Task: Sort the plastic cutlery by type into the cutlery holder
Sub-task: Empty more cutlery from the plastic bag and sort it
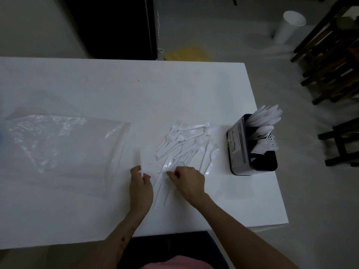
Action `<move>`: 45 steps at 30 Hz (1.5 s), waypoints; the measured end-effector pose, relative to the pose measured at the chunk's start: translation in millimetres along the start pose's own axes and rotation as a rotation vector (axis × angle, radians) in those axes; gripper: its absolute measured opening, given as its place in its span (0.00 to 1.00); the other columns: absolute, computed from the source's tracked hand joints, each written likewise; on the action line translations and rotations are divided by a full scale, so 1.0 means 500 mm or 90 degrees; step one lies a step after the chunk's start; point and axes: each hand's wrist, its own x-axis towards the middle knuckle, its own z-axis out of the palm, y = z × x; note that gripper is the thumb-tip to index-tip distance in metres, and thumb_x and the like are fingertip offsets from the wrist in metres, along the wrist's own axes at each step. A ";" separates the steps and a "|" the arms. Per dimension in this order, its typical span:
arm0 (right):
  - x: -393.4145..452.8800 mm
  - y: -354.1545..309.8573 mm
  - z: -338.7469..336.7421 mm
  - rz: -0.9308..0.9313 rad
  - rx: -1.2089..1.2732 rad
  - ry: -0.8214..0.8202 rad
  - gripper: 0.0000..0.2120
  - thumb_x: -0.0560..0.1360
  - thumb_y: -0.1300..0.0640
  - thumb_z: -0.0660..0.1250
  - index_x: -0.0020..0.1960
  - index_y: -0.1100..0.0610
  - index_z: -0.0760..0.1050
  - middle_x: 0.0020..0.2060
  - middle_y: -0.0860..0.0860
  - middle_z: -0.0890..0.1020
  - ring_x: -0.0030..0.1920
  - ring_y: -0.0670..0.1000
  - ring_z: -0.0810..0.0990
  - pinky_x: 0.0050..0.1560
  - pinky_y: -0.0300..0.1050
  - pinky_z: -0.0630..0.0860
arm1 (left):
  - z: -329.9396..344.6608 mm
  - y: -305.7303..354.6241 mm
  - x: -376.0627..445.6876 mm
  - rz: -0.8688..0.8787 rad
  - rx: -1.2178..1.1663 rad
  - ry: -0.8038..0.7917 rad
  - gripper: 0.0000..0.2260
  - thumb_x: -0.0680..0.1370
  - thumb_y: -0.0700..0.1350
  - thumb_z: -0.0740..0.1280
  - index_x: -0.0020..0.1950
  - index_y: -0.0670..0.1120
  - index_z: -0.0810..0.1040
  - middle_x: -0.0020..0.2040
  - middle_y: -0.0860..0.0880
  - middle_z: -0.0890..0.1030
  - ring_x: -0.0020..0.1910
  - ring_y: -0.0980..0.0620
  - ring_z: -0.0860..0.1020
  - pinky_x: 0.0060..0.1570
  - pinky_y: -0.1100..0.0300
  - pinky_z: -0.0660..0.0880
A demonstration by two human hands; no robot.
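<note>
my right hand (187,180) pinches one piece at the near edge of the cutlery pile (186,146), left hand (140,183) grips another; best to confirm type before dropping into the holder (250,152).

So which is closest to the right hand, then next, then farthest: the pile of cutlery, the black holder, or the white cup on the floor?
1. Pile of cutlery: right at the right hand.
2. Black holder: table's right edge.
3. White cup: far away on the floor.
</note>
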 end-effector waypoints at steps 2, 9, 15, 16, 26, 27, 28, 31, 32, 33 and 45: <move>0.003 -0.020 0.016 0.011 -0.046 -0.043 0.27 0.75 0.31 0.60 0.42 0.54 0.80 0.36 0.51 0.83 0.36 0.50 0.81 0.42 0.42 0.77 | -0.005 -0.007 0.009 -0.052 -0.020 0.001 0.11 0.81 0.44 0.57 0.63 0.44 0.67 0.51 0.43 0.79 0.47 0.43 0.77 0.45 0.56 0.71; 0.024 -0.023 0.022 0.114 -0.006 -0.079 0.20 0.73 0.38 0.68 0.50 0.55 0.81 0.43 0.51 0.84 0.43 0.52 0.83 0.46 0.44 0.79 | -0.007 -0.006 0.009 -0.082 -0.066 -0.040 0.07 0.83 0.43 0.54 0.55 0.46 0.71 0.45 0.47 0.78 0.38 0.51 0.76 0.39 0.59 0.74; 0.023 0.015 -0.005 0.159 0.183 -0.133 0.10 0.72 0.46 0.72 0.44 0.52 0.82 0.40 0.47 0.83 0.41 0.48 0.81 0.42 0.44 0.77 | 0.008 0.005 0.006 -0.126 -0.137 -0.078 0.06 0.81 0.40 0.55 0.52 0.47 0.70 0.45 0.50 0.79 0.41 0.53 0.78 0.42 0.58 0.74; 0.024 0.020 -0.009 0.164 0.230 -0.136 0.09 0.72 0.47 0.72 0.41 0.52 0.81 0.37 0.46 0.82 0.40 0.47 0.81 0.42 0.45 0.78 | 0.009 0.006 0.005 -0.130 -0.151 -0.094 0.06 0.80 0.38 0.56 0.50 0.48 0.70 0.46 0.50 0.80 0.41 0.52 0.79 0.43 0.58 0.74; 0.036 0.015 -0.034 0.140 0.456 -0.189 0.07 0.69 0.52 0.77 0.40 0.56 0.84 0.37 0.51 0.84 0.40 0.47 0.81 0.46 0.45 0.78 | 0.007 0.017 -0.015 -0.172 -0.065 -0.366 0.13 0.74 0.40 0.64 0.57 0.47 0.68 0.52 0.47 0.77 0.48 0.51 0.75 0.45 0.60 0.70; 0.038 0.015 -0.034 0.143 0.453 -0.196 0.08 0.69 0.52 0.77 0.40 0.57 0.85 0.38 0.52 0.85 0.40 0.47 0.81 0.47 0.46 0.79 | 0.007 0.013 -0.014 -0.165 -0.054 -0.367 0.12 0.76 0.39 0.62 0.58 0.46 0.68 0.51 0.47 0.77 0.46 0.52 0.75 0.44 0.60 0.70; 0.041 0.016 -0.036 0.152 0.453 -0.202 0.10 0.69 0.51 0.77 0.41 0.58 0.84 0.38 0.52 0.84 0.40 0.48 0.81 0.47 0.46 0.79 | 0.007 0.008 -0.013 -0.160 -0.048 -0.364 0.10 0.77 0.39 0.61 0.58 0.46 0.68 0.50 0.47 0.77 0.44 0.53 0.75 0.43 0.60 0.70; 0.052 0.018 -0.048 0.219 0.478 -0.159 0.14 0.71 0.51 0.74 0.45 0.62 0.83 0.37 0.52 0.82 0.38 0.48 0.79 0.43 0.43 0.76 | 0.003 -0.005 -0.008 -0.155 -0.031 -0.349 0.09 0.79 0.40 0.58 0.58 0.47 0.70 0.47 0.47 0.76 0.42 0.52 0.75 0.44 0.59 0.70; 0.058 0.019 -0.052 0.255 0.480 -0.110 0.15 0.72 0.50 0.72 0.45 0.63 0.82 0.36 0.52 0.81 0.37 0.49 0.78 0.43 0.44 0.76 | 0.003 -0.008 -0.007 -0.152 -0.026 -0.347 0.08 0.79 0.40 0.57 0.57 0.48 0.70 0.47 0.47 0.76 0.42 0.52 0.74 0.44 0.59 0.70; 0.067 0.022 -0.054 0.293 0.470 -0.049 0.16 0.73 0.49 0.69 0.44 0.63 0.81 0.35 0.52 0.81 0.36 0.50 0.78 0.43 0.46 0.77 | 0.003 -0.009 -0.007 -0.150 -0.020 -0.348 0.08 0.79 0.40 0.57 0.57 0.48 0.70 0.46 0.47 0.76 0.41 0.52 0.74 0.43 0.59 0.70; 0.144 0.035 -0.047 0.413 0.303 0.067 0.20 0.70 0.41 0.68 0.49 0.58 0.79 0.45 0.54 0.83 0.46 0.58 0.82 0.50 0.51 0.79 | -0.005 -0.001 -0.013 -0.082 -0.083 -0.319 0.08 0.82 0.49 0.56 0.52 0.47 0.71 0.36 0.50 0.70 0.34 0.53 0.67 0.36 0.61 0.66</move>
